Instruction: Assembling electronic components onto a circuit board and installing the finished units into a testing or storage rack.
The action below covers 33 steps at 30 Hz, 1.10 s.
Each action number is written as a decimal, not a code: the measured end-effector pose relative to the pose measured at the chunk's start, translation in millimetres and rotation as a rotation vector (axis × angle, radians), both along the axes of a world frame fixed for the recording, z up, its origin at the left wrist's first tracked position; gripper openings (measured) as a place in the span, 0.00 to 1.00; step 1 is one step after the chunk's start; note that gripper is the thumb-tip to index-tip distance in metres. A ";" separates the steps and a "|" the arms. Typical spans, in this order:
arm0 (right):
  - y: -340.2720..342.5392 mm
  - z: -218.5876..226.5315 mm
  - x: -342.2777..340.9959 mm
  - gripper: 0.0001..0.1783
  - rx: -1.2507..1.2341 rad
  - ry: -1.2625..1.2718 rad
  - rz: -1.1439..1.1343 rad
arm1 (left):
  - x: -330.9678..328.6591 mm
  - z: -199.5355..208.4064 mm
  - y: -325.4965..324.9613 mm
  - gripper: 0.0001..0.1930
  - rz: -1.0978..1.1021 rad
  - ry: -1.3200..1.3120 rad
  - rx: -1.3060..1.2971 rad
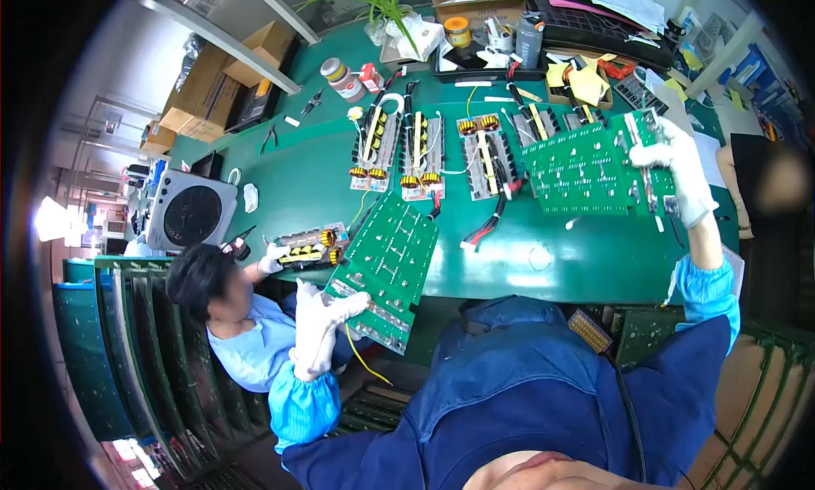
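Observation:
My left hand [316,324], in a white glove, grips a green circuit board [392,251] by its lower end, tilted in front of the bench edge. A yellow wire hangs from that end. On the right, my gloved right hand [679,163] holds a second green circuit board [573,172] by its right end, above the bench. Both boards turn a flat green face with solder points toward me; their other faces are hidden. Beyond them on the bench lie power boards with coils and cable bundles: one at the left [372,151], one beside it [422,155] and another [488,159].
At the left a seated co-worker's gloved hand [273,259] touches another board [310,246]. Behind that person stands a fan [191,212]. Pliers [312,102], a jar [342,80], a plant [373,2] and a grey bottle [528,40] sit farther back. Another person [768,227] is at the right.

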State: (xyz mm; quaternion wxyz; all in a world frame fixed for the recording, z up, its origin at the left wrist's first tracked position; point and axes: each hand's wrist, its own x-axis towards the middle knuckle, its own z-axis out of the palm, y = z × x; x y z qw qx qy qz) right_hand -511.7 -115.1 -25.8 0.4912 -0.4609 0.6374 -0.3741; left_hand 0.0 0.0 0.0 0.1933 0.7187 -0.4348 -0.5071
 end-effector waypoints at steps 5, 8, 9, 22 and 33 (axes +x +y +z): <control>9.9 -36.7 -12.2 0.21 -0.230 0.169 -0.100 | 38.7 -62.1 -3.9 0.14 -0.773 -0.677 -0.312; 7.3 -41.4 -28.4 0.20 -0.285 0.170 -0.198 | 62.7 -120.6 11.3 0.09 -0.895 -0.673 -0.470; 8.3 -44.0 -35.3 0.20 -0.340 0.165 -0.237 | 64.3 -128.9 10.4 0.08 -0.909 -0.603 -0.476; -97.3 -118.8 -123.6 0.31 0.025 1.122 -0.149 | 59.1 -148.8 3.2 0.09 -1.092 -0.708 -0.557; -148.1 -273.7 97.5 0.12 -0.324 1.312 0.399 | 44.2 -158.6 -14.2 0.10 -1.103 -0.648 -0.664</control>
